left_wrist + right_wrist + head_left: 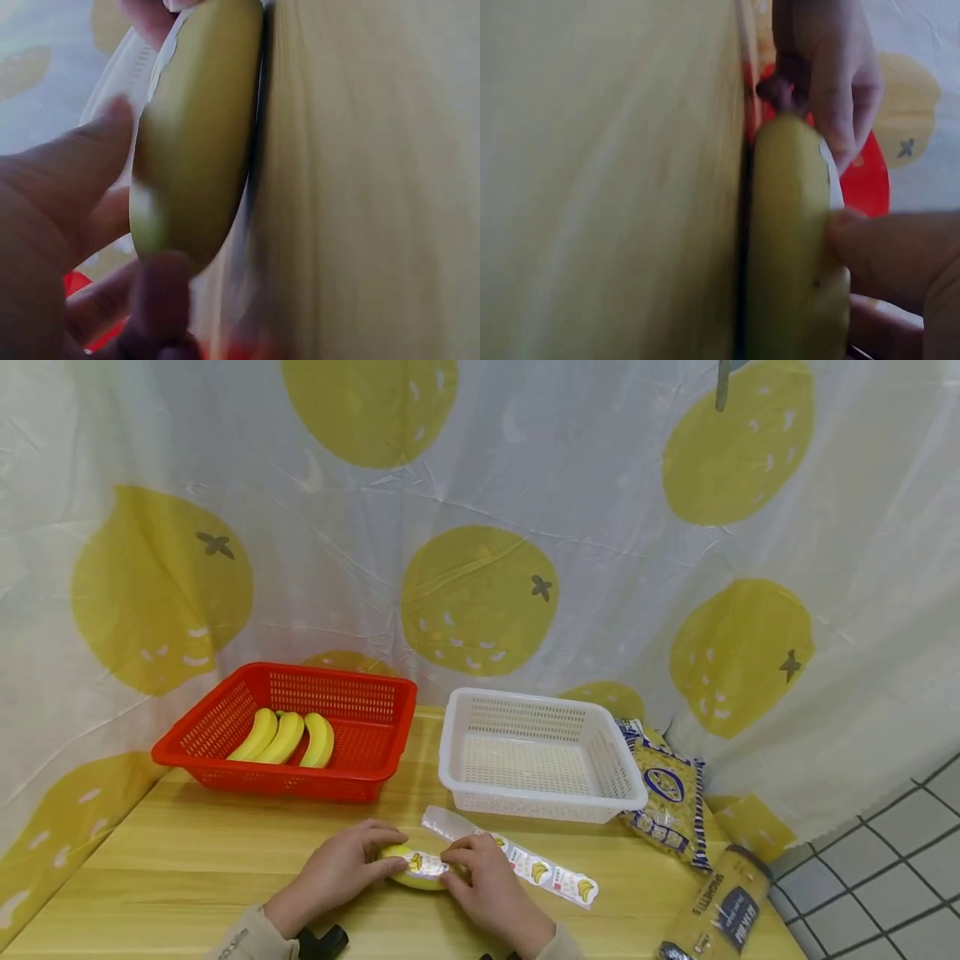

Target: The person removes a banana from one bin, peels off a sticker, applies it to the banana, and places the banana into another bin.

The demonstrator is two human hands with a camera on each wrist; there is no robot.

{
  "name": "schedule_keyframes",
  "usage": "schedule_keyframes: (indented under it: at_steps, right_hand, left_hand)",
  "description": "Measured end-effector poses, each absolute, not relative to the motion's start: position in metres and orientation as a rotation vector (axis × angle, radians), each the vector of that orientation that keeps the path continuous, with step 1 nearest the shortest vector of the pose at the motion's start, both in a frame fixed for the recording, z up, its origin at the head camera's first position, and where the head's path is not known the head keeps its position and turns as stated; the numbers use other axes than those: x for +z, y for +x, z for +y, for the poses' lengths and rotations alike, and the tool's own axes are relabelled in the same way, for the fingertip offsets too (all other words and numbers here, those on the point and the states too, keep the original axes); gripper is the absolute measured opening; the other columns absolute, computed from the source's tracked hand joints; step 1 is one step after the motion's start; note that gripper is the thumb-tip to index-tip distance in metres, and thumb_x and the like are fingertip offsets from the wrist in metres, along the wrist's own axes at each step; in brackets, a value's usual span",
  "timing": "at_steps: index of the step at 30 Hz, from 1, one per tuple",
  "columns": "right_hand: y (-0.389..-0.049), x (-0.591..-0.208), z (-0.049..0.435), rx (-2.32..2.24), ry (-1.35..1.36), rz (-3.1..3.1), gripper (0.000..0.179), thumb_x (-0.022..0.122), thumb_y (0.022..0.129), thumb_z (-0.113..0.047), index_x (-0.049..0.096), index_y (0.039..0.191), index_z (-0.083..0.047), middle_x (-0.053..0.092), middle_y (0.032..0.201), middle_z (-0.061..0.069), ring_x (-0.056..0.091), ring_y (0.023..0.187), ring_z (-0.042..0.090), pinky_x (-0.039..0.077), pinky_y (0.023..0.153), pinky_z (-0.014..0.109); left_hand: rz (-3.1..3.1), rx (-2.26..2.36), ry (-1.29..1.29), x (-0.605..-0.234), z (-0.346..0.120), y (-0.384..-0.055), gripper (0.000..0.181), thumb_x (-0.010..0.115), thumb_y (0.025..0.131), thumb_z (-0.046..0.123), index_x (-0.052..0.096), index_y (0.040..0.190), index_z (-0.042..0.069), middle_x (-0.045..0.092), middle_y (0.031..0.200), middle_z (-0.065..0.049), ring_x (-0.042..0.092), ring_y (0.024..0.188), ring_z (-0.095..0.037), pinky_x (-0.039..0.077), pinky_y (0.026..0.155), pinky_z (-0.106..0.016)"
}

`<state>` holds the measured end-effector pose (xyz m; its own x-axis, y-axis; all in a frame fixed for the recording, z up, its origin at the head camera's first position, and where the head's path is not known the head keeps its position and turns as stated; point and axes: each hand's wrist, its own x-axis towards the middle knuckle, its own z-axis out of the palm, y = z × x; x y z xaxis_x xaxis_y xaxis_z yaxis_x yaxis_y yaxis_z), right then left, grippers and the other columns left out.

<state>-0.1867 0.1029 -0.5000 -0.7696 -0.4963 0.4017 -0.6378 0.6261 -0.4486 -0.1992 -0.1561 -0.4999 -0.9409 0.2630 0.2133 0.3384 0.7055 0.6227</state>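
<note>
A yellow banana (412, 882) lies on the wooden table in front of me, with a shiny white label (429, 865) bearing banana pictures along its upper side. My left hand (341, 870) holds its left end between thumb and fingers. At the other end, my right hand (487, 883) grips the banana, its thumb close to the label's edge. In the right wrist view, the banana (791, 225) shows the white label edge along its side. Just behind my right hand, a strip of banana stickers (551, 872) lies flat, partly covered by that hand.
A red basket (300, 785) with several bananas (285, 739) stands at the back left. Right of it is a white basket (540, 806). A blue-and-clear pasta bag (663, 793) leans beside that, and a spaghetti package (720, 906) lies at the table's right edge.
</note>
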Motion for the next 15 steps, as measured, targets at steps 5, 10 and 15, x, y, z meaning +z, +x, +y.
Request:
schedule_keyframes:
  at_steps: [5,10,15]
  right_hand:
    - [-0.186,-0.492,0.121,0.77,1.037,-2.601,0.016,0.08,0.089,-0.017,0.076,0.104,-0.012,0.074,0.107,-0.005,0.061,0.102,0.013,0.051,0.09,0.03]
    - [-0.183,-0.485,0.144,0.695,1.104,-2.623,0.018,0.08,0.087,-0.014,0.075,0.104,-0.012,0.074,0.103,-0.006,0.06,0.098,0.009,0.052,0.087,0.026]
    - [-0.183,-0.473,0.162,0.587,1.186,-2.705,0.019,0.08,0.085,-0.014,0.076,0.103,-0.014,0.073,0.101,-0.008,0.059,0.096,0.007,0.051,0.086,0.024]
  left_hand:
    - [-2.68,-1.354,-0.297,-0.498,-0.155,-0.209,0.021,0.078,0.091,0.038,0.079,0.106,0.023,0.072,0.096,0.011,0.052,0.065,-0.007,0.043,0.058,-0.023]
    - [-2.552,-1.483,-0.295,-0.486,-0.143,-0.221,0.021,0.079,0.093,0.027,0.076,0.113,0.023,0.074,0.098,0.007,0.047,0.055,-0.009,0.039,0.049,-0.022]
    - [-2.471,-1.618,-0.347,-0.47,-0.122,-0.235,0.037,0.077,0.094,0.022,0.068,0.13,0.019,0.073,0.109,-0.004,0.059,0.057,-0.016,0.047,0.05,-0.025]
